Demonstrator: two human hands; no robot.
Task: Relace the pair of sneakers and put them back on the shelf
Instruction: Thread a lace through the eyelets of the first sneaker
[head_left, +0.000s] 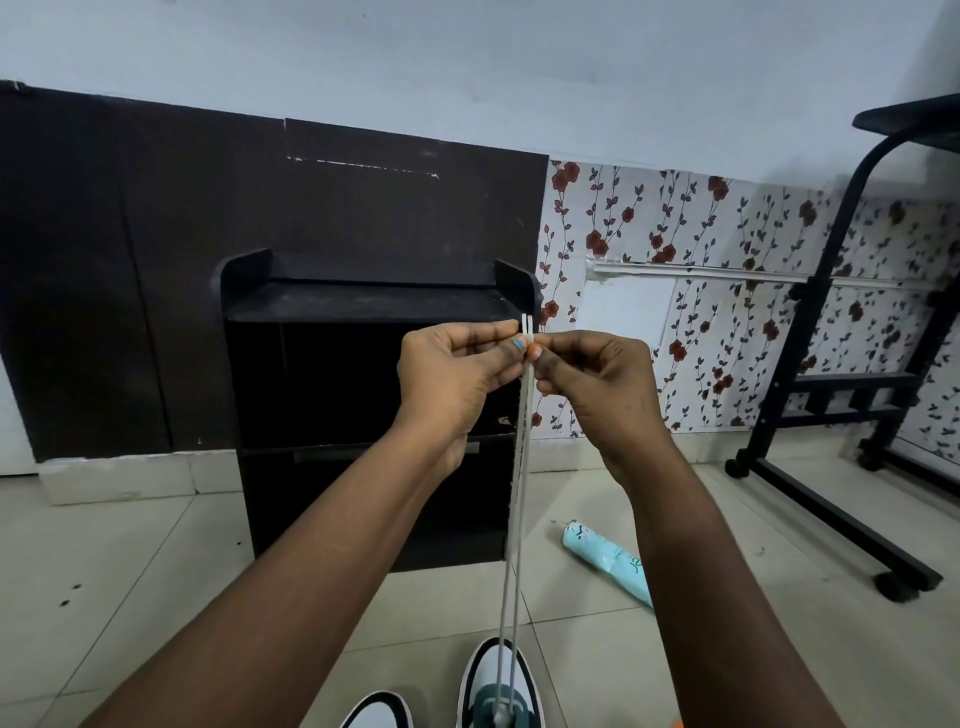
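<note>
While both ends of the lace (521, 467) are drawn up taut from the sneaker (498, 680) at the bottom centre of the frame, the two tips stand side by side just above the fingers (524, 347), at mid-frame. The left hand (457, 374) and the right hand (597, 384) meet there, each pinching the lace near its tips, fingers curled narrow around it. Two strands run straight down from the pinch to the lowest eyelets of the sneaker, whose toe points up the frame; the rest of the shoe is cut off by the bottom edge.

By my reading this is the start of relacing: the lace sits through the bottom holes only and the ends are being matched for length. Next the hands would need to part, one end in each, come down to the shoe and cross the ends through the following eyelets, keeping the tips even.

A second sneaker (378, 712) shows its toe just left of the first, at the bottom edge, unlaced as far as can be seen. Behind the hands, centre frame, stands the dark shelf (363, 306), against the wall. A pale blue tube (605, 561) lies on the tiled floor (130, 571) right of centre, and a black wheeled stand (831, 364) fills the right side.
</note>
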